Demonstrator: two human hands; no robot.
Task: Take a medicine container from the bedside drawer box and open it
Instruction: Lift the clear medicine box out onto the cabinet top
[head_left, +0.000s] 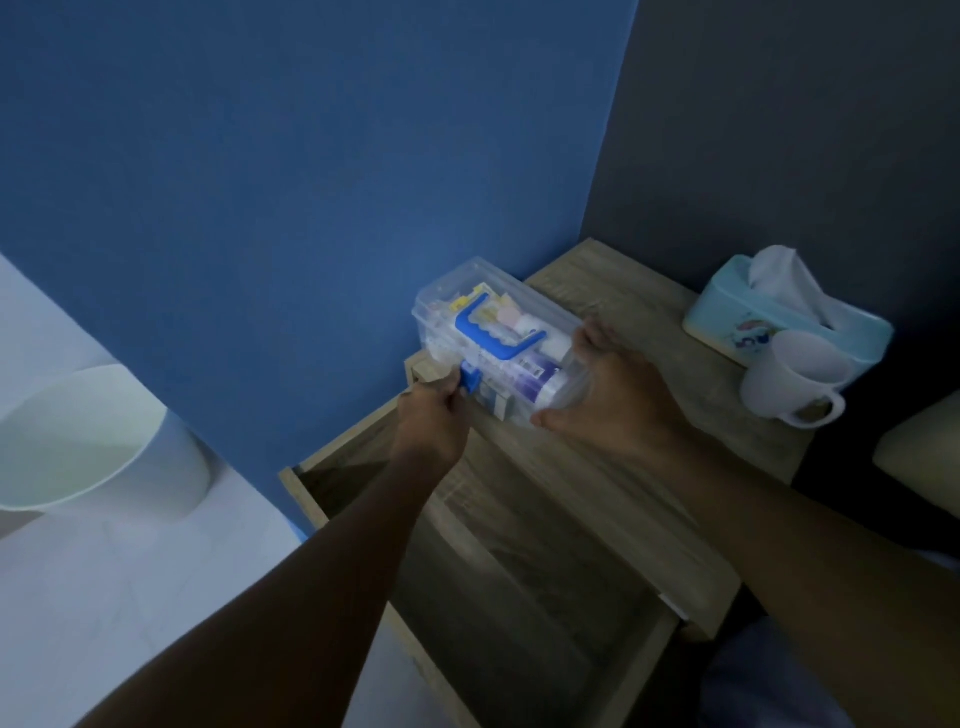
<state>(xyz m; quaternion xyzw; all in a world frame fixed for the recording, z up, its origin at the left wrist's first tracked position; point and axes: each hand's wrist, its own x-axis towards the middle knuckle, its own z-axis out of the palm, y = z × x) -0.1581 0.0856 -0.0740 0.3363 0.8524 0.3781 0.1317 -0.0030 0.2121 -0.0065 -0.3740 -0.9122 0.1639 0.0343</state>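
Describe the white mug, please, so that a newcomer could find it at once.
Start at the wooden bedside table against the blue wall. At its right end stands a light blue tissue box; the white mug stands just in front of it, the only thing there with a handle loop.

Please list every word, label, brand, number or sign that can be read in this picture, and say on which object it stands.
No text can be read.
Tissue box: a colourful printed picture on its front, too blurred to tell any words.
Packages inside the clear medicine box: a purple and white label with small print, too small and blurred to read.
White mug: no print visible.
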